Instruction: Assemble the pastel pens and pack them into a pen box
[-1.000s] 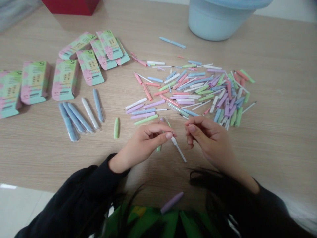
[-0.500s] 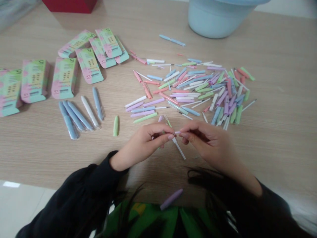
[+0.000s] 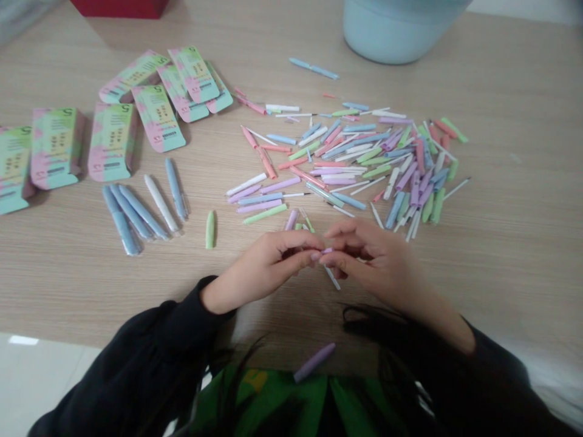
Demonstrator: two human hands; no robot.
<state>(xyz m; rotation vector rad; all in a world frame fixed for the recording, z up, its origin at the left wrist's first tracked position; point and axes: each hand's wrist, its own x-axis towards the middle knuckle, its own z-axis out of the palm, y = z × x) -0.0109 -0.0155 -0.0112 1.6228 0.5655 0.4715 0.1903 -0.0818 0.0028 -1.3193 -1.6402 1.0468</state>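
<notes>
In the head view my left hand [image 3: 277, 261] and my right hand [image 3: 373, 260] meet above the table, fingers pinched. Between their fingertips is a small purple pen part [image 3: 327, 250], mostly covered by the fingers. Under the hands lies a white pen refill [image 3: 333, 278], partly hidden. Just beyond the left fingers a purple pen piece [image 3: 291, 220] shows. A purple pen barrel [image 3: 314, 362] rests at the table edge close to my body. Left of my left hand stands out a single green pen barrel [image 3: 210, 229].
A wide pile of pastel pen parts [image 3: 364, 155] spreads beyond my hands. Several blue pens [image 3: 142, 209] and a white pen [image 3: 161, 203] lie at left. Behind them are printed cartons [image 3: 112, 142]. A light blue tub [image 3: 396, 33] and a red box [image 3: 121, 7] stand at the back.
My right hand has closed in on the left, and its fingers now cover more of the purple part. The whole view has shifted slightly.
</notes>
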